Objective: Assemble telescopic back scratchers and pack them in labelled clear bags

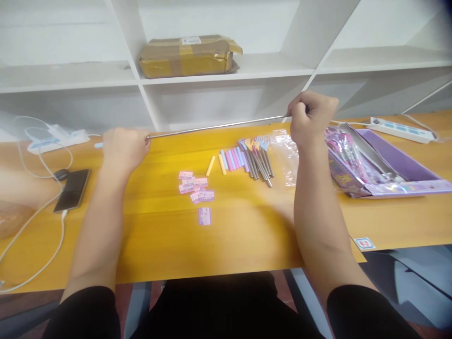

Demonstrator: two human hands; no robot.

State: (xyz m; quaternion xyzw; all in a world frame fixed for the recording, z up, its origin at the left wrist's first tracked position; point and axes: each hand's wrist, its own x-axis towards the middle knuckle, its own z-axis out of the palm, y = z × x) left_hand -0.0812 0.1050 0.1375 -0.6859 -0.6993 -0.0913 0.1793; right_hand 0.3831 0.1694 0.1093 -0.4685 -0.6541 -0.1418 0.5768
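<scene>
A thin metal rod (219,126) stretches almost level above the back of the yellow table (158,249). My left hand (125,148) is closed around its left end, and my right hand (312,117) grips the right end. Below the rod lie several rods with hand-shaped tops (260,162), fanned together. Beside them is a row of pastel tubes (233,160), with two yellow sticks (216,165) to the left. Several small pink cards (197,184) lie nearer the front. Clear plastic wrapping (285,155) is partly behind my right arm.
An open purple box (395,155) with wrapped items stands at the right. At the left are a phone (72,189), cables and a power strip (58,140); another power strip (402,129) sits back right. A taped carton (187,56) rests on the shelf.
</scene>
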